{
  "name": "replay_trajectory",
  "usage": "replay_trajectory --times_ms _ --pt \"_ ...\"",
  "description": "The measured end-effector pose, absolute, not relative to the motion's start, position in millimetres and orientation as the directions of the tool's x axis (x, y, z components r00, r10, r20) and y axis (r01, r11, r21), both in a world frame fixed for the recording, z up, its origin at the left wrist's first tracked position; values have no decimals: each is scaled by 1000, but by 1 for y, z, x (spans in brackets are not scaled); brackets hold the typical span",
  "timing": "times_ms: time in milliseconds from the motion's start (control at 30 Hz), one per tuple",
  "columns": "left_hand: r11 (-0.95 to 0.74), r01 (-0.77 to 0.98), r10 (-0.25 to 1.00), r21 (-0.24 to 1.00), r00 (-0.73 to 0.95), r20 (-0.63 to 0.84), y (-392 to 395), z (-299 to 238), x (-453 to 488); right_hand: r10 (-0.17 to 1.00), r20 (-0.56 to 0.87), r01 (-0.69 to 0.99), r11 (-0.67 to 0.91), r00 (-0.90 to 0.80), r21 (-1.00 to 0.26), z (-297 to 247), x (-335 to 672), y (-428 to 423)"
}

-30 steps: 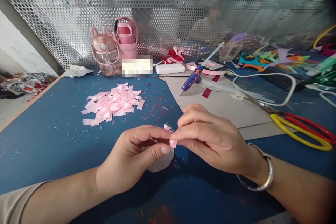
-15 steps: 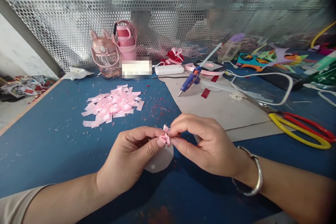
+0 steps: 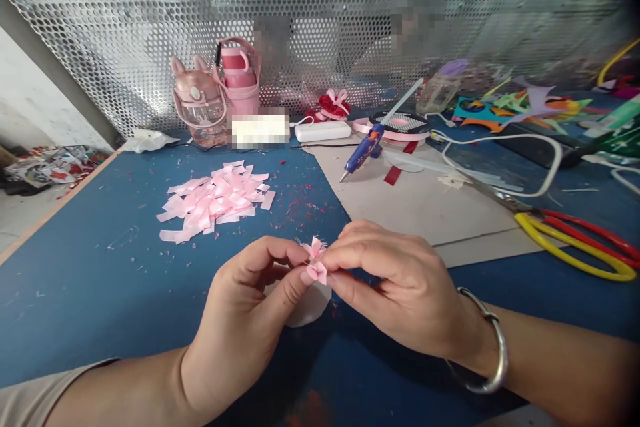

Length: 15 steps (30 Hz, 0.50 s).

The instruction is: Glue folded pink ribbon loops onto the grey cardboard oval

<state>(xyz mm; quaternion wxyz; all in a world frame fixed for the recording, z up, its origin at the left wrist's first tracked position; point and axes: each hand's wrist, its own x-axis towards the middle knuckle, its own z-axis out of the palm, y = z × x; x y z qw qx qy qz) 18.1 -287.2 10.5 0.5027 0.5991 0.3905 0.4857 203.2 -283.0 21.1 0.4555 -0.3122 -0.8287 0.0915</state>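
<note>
Both of my hands meet over the blue table (image 3: 100, 280) near its front edge. My left hand (image 3: 245, 320) pinches a small folded pink ribbon piece (image 3: 316, 260) between thumb and forefinger. My right hand (image 3: 395, 287), with a silver bangle on its wrist, pinches the same piece from the right. Beneath the fingers lies a white round cut-out (image 3: 310, 307), partly hidden by my left hand. A heap of cut pink ribbon strips (image 3: 213, 200) lies to the far left of my hands.
A blue glue gun (image 3: 363, 150) rests on grey card (image 3: 425, 207) behind my hands. Yellow-and-red scissors (image 3: 575, 240) lie at the right. Two pink water bottles (image 3: 215, 97), a white power bank (image 3: 323, 131), ribbon rolls (image 3: 400, 127) and coloured paper scraps (image 3: 520, 110) line the perforated metal screen.
Both hands have kept pinching the ribbon piece, working it from a flat bit into a folded, bow-like shape. The hands drifted slightly toward me.
</note>
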Motion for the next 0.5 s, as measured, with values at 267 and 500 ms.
replay_trajectory --times_ms 267,500 --pt "-322 128 924 938 259 282 -292 8 19 643 679 486 747 -354 -454 24 199 -286" --pt "-334 196 929 922 237 285 -293 8 18 674 688 542 696 -269 -471 18 192 -289"
